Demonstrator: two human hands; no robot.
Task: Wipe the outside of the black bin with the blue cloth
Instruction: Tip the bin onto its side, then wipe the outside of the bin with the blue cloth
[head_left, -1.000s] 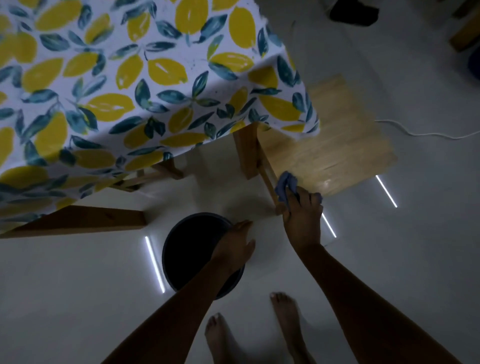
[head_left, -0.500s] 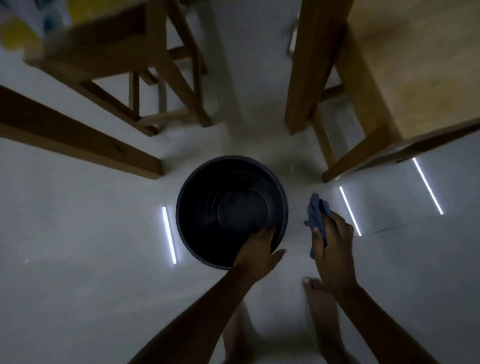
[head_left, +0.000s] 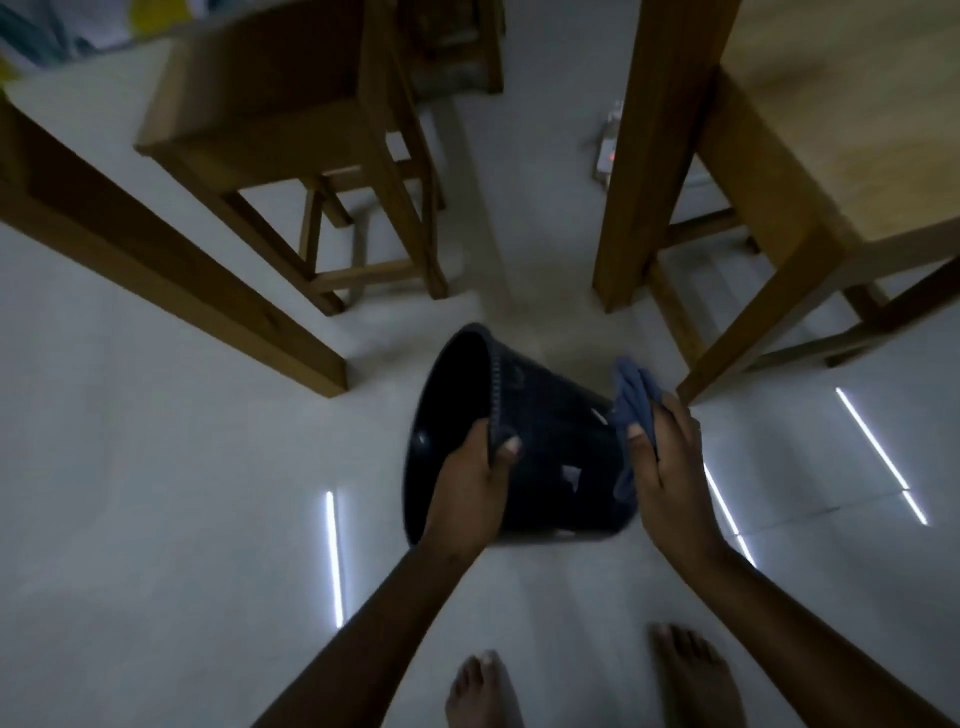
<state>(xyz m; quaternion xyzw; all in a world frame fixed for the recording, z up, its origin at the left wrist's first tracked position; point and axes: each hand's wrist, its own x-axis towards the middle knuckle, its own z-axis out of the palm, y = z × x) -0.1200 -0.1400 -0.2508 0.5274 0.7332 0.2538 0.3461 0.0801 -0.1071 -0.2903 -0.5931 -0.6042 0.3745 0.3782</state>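
The black bin (head_left: 550, 441) is tipped on its side over the white floor, its mouth facing left and its base to the right. My left hand (head_left: 475, 480) grips the bin's near rim, fingers inside and thumb on the outer wall. My right hand (head_left: 670, 467) holds the bunched blue cloth (head_left: 634, 402) against the bin's base end. Part of the cloth hangs down between my palm and the bin.
A wooden stool (head_left: 291, 156) stands behind the bin at the left, and a wooden table leg (head_left: 649, 156) with a second stool (head_left: 810, 171) at the right. A long wooden beam (head_left: 171, 275) crosses the left. My bare feet (head_left: 587, 686) are at the bottom edge.
The bin stood upright on the floor with my left hand on its rim; now it is tipped sideways. My right hand has brought the cloth against the bin's base end.
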